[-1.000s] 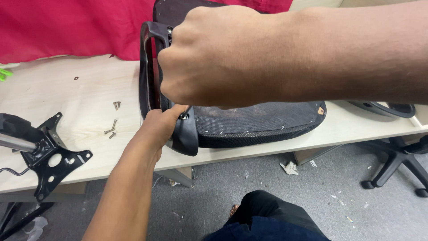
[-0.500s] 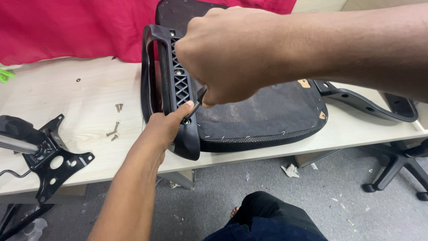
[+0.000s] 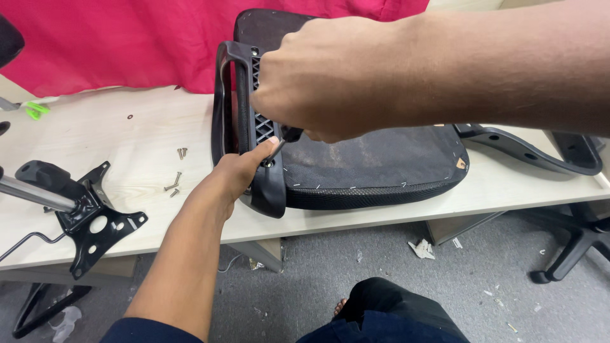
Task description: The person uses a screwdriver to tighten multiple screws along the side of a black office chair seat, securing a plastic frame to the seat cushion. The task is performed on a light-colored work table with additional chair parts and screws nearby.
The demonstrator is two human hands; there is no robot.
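The upright black armrest bracket (image 3: 244, 127) is gripped by the left hand (image 3: 238, 171); just right, a screwdriver (image 3: 279, 145) is clenched in the right hand (image 3: 318, 89).

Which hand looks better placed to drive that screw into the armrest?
Probably the right hand: it grips a tool whose tip meets the black armrest of the seat. The left hand is busy bracing that armrest.
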